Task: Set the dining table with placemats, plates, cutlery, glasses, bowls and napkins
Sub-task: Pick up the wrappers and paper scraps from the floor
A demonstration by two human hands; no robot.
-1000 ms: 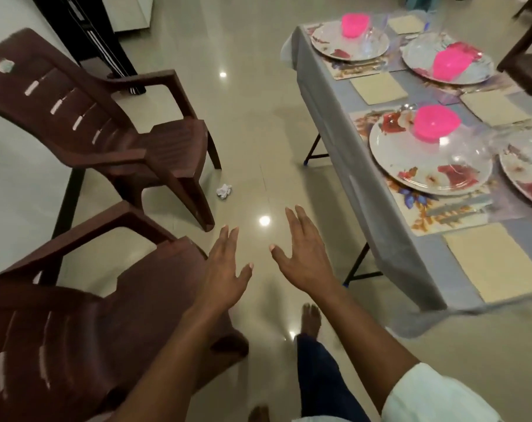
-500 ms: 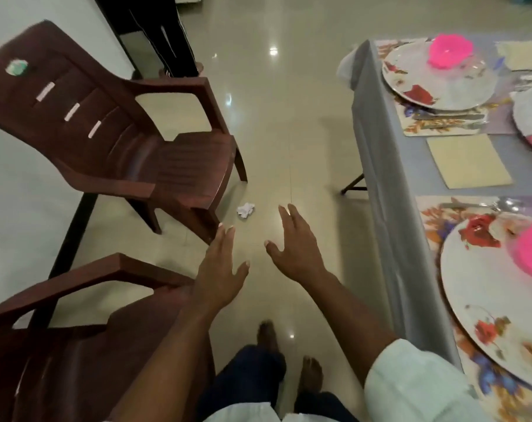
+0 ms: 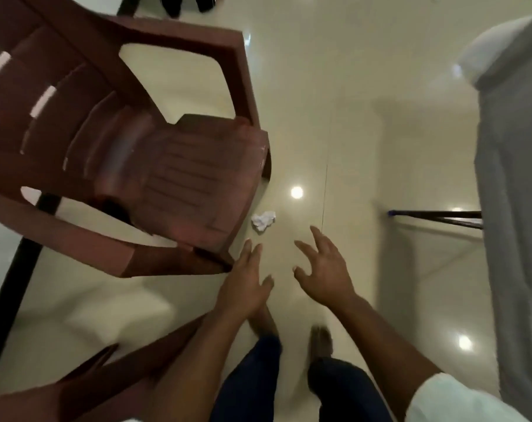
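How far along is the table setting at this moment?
This view cannot settle what is done: only the table's grey cloth shows at the right edge, and the tabletop is out of sight. In hand: nothing. The left hand and right hand are both empty, fingers spread, above the floor near a crumpled paper beside the brown chair. What remains cannot be judged.

dim, motion-blurred, glare on floor (image 3: pixel 297 192)

glossy cream floor (image 3: pixel 350 86) – brown chair (image 3: pixel 173 178), crumpled paper (image 3: pixel 263 220) just beside.
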